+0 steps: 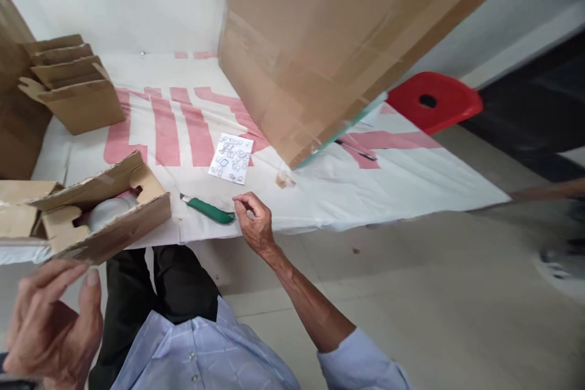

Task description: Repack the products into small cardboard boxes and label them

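My left hand (55, 323) is at the lower left, just below the near corner of an open cardboard box (123, 231). Its fingers are stretched out, apart from the thumb, and nothing shows between them. A pale rounded item (107, 213) with some dark red beside it lies inside the box. My right hand (255, 222) is at the table's front edge, thumb and index finger curled into a pinch; anything between the tips is too small to make out. Close to its fingertips lies a green cutter (210, 209), blade end pointing left. A white paper with small drawings (231, 158) lies behind the cutter.
Folded small cartons (86, 106) stand at the back left. A large carton (297, 55) takes up the back centre. A pen (356, 151) and a brown scrap (284, 180) lie on the white-and-red table cover (411, 183). A red stool (439, 97) stands behind the table's right part.
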A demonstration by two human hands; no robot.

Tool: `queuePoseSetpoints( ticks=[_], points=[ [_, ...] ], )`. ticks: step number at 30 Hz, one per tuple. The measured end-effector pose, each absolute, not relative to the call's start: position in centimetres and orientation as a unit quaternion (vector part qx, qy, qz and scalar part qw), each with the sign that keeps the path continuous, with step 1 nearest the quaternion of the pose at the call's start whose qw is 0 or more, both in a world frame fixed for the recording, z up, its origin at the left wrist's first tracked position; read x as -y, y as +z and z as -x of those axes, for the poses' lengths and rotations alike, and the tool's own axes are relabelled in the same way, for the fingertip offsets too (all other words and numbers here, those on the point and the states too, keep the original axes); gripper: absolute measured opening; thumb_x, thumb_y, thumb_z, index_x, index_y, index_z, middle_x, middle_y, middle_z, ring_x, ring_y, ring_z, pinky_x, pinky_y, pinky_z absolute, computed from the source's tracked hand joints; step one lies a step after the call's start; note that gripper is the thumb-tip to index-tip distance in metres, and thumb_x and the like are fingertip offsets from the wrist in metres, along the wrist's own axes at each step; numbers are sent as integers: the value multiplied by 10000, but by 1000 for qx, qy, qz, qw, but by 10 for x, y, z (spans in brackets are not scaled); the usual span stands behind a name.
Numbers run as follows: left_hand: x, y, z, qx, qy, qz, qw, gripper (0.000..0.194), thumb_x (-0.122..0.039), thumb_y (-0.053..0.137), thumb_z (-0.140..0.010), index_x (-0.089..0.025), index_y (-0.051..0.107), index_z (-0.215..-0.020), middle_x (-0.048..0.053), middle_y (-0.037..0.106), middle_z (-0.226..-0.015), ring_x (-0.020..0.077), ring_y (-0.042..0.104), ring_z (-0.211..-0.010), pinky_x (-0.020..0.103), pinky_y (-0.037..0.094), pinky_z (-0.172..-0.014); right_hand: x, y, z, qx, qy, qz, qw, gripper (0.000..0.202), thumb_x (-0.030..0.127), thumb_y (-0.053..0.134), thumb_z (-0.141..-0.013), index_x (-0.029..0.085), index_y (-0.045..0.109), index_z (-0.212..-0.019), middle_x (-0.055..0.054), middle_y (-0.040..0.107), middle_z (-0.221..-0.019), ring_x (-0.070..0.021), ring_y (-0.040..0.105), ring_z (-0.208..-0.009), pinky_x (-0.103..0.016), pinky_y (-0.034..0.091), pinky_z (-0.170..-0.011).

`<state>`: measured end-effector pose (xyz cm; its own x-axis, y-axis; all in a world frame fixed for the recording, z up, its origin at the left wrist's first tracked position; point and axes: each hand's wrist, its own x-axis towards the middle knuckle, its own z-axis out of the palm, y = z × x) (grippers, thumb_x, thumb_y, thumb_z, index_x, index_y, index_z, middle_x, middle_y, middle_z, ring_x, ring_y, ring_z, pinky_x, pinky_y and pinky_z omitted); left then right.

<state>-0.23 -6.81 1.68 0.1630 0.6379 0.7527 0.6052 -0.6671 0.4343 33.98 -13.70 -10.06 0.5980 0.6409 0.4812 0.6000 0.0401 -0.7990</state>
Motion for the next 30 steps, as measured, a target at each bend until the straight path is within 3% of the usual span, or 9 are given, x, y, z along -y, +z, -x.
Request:
queuePoseSetpoints(
  ticks=[4, 8, 10, 14, 18, 22, 25, 28, 30],
  points=[
    [42, 27, 25, -455, 502, -735, -28, 259, -334, 823, -889, -281, 755, -1133, 88, 750, -1191, 362, 691, -1214, 622, 525, -1129, 128, -75, -316, 515, 6, 646, 563, 184, 309, 541, -1045, 225, 696, -994, -36, 693, -874, -187, 653, -775, -325, 556, -721],
    [13, 24, 29, -465, 535, -690, 146, 357, -447, 799, -897, -255, 747, -1192, 102, 713, -1361, 333, 692, -1258, 483, 629, -978, 109, -35, -295, 612, -28, 585, 531, 178, 298, 584, -1038, 228, 716, -1135, -87, 724, -1030, -237, 695, -935, -404, 601, -847],
    [2, 21, 28, -465, 522, -672, 246, 368, -523, 750, -909, -254, 749, -1160, 95, 702, -1415, 331, 678, -1310, 459, 614, -1027, 97, -17, -284, 666, -45, 555, 497, 230, 305, 606, -1031, 230, 718, -1217, -118, 732, -1140, -277, 700, -1070, -469, 599, -963],
    [-10, 20, 32, -463, 462, -696, 298, 456, -608, 760, -858, -289, 754, -1183, 83, 575, -1600, 376, 509, -1533, 486, 570, -1139, 74, 5, -266, 748, -76, 505, 424, 337, 236, 655, -1001, 219, 701, -1335, -144, 721, -1338, -312, 655, -1273, -514, 545, -1094],
    [-14, 25, 44, -455, 371, -749, 307, 761, -732, 832, -755, -355, 677, -1397, 74, 313, -1776, 433, 313, -1651, 584, 543, -1185, 66, -1, -257, 795, -85, 474, 368, 276, 75, 602, -977, 227, 759, -1146, -90, 783, -1145, -257, 698, -1099, -440, 551, -990],
    [-15, 28, 56, -415, 278, -816, 292, 1003, -778, 887, -684, -343, 587, -1536, 112, 198, -1817, 480, 197, -1683, 696, 374, -1296, 80, -16, -256, 809, -113, 449, 362, 313, 1, 568, -940, 222, 758, -1056, -79, 775, -1036, -228, 685, -976, -399, 543, -887],
    [-13, 24, 60, -374, 252, -845, 286, 1025, -750, 893, -716, -343, 537, -1587, 117, 204, -1804, 478, 165, -1691, 713, 295, -1326, 94, -19, -256, 812, -107, 449, 357, 294, 43, 611, -932, 215, 755, -1122, -104, 770, -1100, -246, 685, -1003, -418, 553, -881],
    [-9, 20, 61, -358, 250, -850, 296, 959, -737, 856, -776, -340, 531, -1587, 103, 215, -1785, 463, 222, -1675, 696, 304, -1332, 96, -10, -256, 821, -65, 433, 366, 105, 206, 686, -990, 214, 761, -1062, -109, 768, -1088, -250, 701, -983, -433, 584, -883],
    [-7, 22, 60, -363, 247, -844, 309, 934, -744, 846, -782, -331, 553, -1568, 106, 223, -1774, 456, 249, -1666, 669, 311, -1339, 89, -1, -254, 823, -24, 421, 381, 121, 237, 648, -1036, 210, 765, -1019, -107, 773, -1084, -241, 721, -1009, -420, 606, -905]
  ],
)
